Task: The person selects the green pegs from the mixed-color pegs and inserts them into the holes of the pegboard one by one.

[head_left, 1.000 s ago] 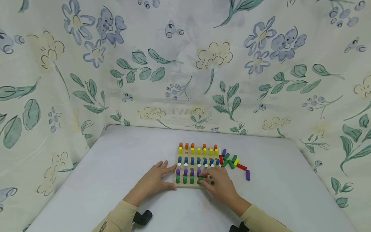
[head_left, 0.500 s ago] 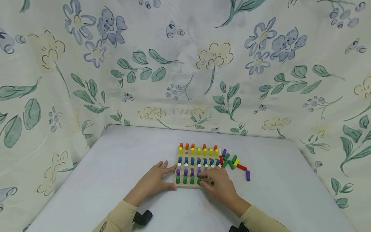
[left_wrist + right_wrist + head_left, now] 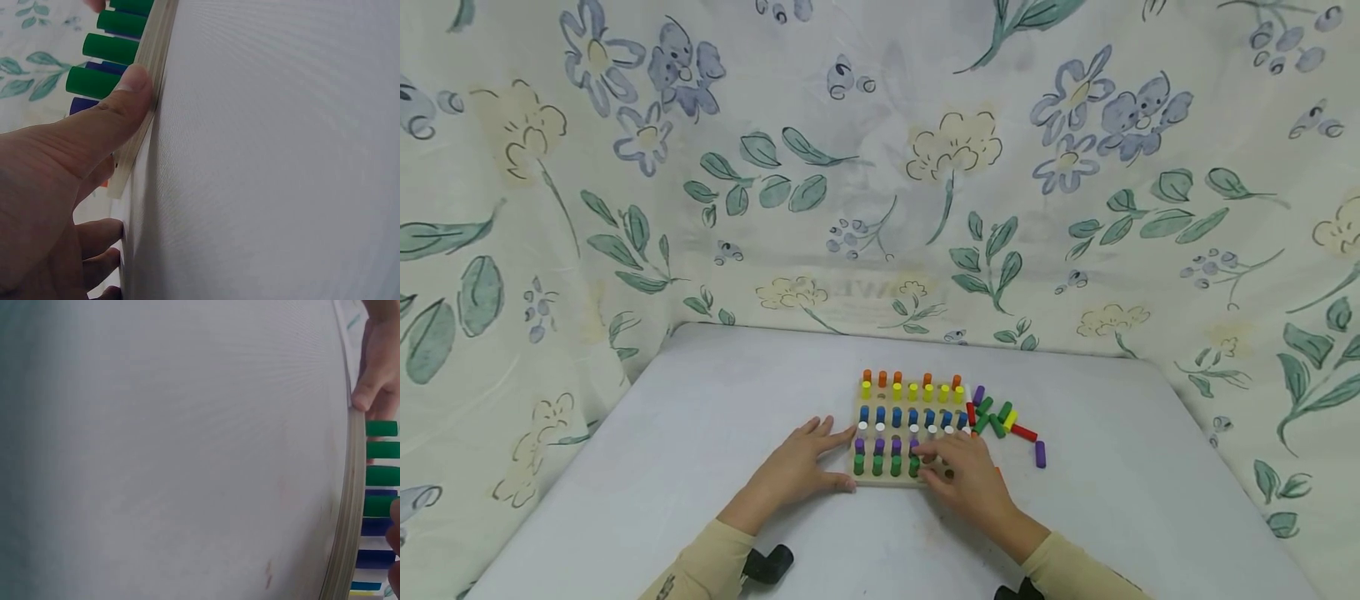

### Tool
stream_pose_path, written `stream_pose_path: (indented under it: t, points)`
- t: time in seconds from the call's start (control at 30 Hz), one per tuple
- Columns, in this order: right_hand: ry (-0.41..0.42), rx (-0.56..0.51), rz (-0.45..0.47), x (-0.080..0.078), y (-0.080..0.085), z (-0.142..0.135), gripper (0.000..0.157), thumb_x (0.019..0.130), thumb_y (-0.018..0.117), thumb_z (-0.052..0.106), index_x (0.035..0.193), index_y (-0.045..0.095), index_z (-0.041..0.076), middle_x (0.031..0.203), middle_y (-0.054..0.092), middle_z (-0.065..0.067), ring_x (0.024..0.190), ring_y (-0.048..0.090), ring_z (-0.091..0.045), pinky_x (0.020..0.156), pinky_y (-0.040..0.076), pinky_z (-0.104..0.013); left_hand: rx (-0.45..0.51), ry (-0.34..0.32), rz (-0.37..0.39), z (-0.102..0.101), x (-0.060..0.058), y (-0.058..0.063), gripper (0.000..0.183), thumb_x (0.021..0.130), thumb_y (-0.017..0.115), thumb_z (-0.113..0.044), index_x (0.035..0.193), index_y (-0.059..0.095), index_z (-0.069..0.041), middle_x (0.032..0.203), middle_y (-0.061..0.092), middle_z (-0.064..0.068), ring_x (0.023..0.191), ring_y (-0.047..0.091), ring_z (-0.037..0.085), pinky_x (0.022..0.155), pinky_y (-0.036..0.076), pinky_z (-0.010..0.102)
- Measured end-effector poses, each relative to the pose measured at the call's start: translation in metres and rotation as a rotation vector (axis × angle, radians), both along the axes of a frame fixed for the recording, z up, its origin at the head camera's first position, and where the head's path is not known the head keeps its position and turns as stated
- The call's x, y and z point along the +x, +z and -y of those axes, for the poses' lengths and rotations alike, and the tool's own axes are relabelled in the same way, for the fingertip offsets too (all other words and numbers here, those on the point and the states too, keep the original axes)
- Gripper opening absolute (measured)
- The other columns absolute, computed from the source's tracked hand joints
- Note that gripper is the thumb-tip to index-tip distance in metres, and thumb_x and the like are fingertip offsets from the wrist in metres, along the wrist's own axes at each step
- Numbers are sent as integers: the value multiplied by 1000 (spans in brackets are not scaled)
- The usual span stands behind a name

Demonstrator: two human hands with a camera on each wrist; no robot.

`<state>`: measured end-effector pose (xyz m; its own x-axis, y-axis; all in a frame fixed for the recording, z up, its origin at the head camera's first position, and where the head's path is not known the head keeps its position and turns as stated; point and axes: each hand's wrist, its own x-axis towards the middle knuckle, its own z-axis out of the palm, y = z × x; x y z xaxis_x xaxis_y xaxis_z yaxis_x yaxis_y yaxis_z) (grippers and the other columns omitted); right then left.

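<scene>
A pale wooden pegboard (image 3: 887, 481) lies on the table, with rows of orange, yellow, blue, white, purple and green pegs standing in it. My left hand (image 3: 797, 462) rests at its left side, the thumb and index finger extended against the board. In the left wrist view the thumb (image 3: 128, 94) presses the board's edge near the green pegs. At the front row, my right hand (image 3: 970, 475) pinches the fourth green peg (image 3: 913, 466), which stands upright. Part of that green peg (image 3: 378, 506) shows in the right wrist view beside the fingertips. The right hand hides the board's front right part.
Loose green pegs (image 3: 997, 425), red pegs (image 3: 1025, 432), a yellow peg (image 3: 1011, 417) and purple pegs (image 3: 1041, 454) lie right of the board. An orange piece (image 3: 999, 472) shows beside the right hand. A floral cloth (image 3: 880, 208) hangs behind the white table (image 3: 760, 367).
The green peg at my right fingertips has gone from tilted to upright in the front row. The right thumb has shifted slightly right. My left hand has stayed in place.
</scene>
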<state>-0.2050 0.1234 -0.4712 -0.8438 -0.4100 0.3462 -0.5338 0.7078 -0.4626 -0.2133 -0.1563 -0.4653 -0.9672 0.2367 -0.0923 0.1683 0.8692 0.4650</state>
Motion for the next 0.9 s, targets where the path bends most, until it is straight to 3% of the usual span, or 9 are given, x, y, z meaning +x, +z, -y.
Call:
stream_pose_path:
  t: [0.37,0.7,0.9]
  points:
    - [-29,3,-6,0,-2,-8,25,88,82,24,111,75,25,95,68,19,93,55,-4,86,47,-37,-5,-1,-9,1,1,1,89,72,84,-58,149,54,-26,159,39,19,150,27,44,113,31,69]
    - [-56,-14,21,0,0,-14,21,88,82,27,108,75,27,108,73,13,103,59,-10,94,47,-43,-1,3,-7,0,0,0,88,72,84,-58,149,55,-26,159,39,18,150,26,44,112,31,69]
    - [-87,18,24,-1,3,-19,20,89,81,25,108,76,24,102,73,12,95,57,-9,94,47,-44,0,-1,-7,0,0,1,89,72,84,-58,149,54,-26,159,39,19,150,26,45,112,31,69]
